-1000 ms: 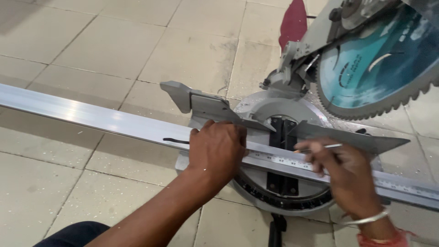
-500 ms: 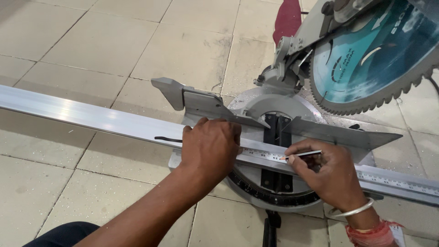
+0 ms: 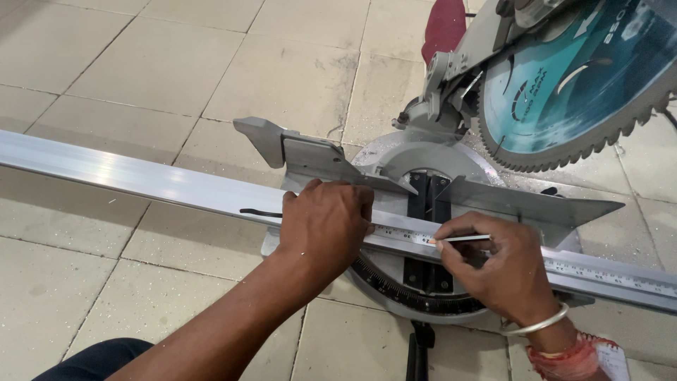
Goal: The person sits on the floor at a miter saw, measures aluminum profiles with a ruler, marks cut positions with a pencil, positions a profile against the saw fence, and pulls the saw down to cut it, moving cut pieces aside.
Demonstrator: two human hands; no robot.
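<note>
- Floor point(image 3: 141, 77): pale square tiles, dusty and matt, with thin grout lines
- Bar point(image 3: 127, 173): long aluminium length, smooth and shiny, lying across the saw base from far left to lower right
- Saw point(image 3: 437, 176): grey cast metal, round turntable, angled fence; its toothed blade point(image 3: 571, 77) is raised at upper right, teal-faced
- Left hand point(image 3: 326, 224): palm down, fingers curled over the bar, pressing on it; forearm runs in from the lower left
- Right hand point(image 3: 504, 271): resting on the bar over a steel ruler point(image 3: 606, 275), wrist bent, bangle on wrist
- Pencil point(image 3: 458, 239): thin, pinched in the right grip, tip on the ruler
</note>
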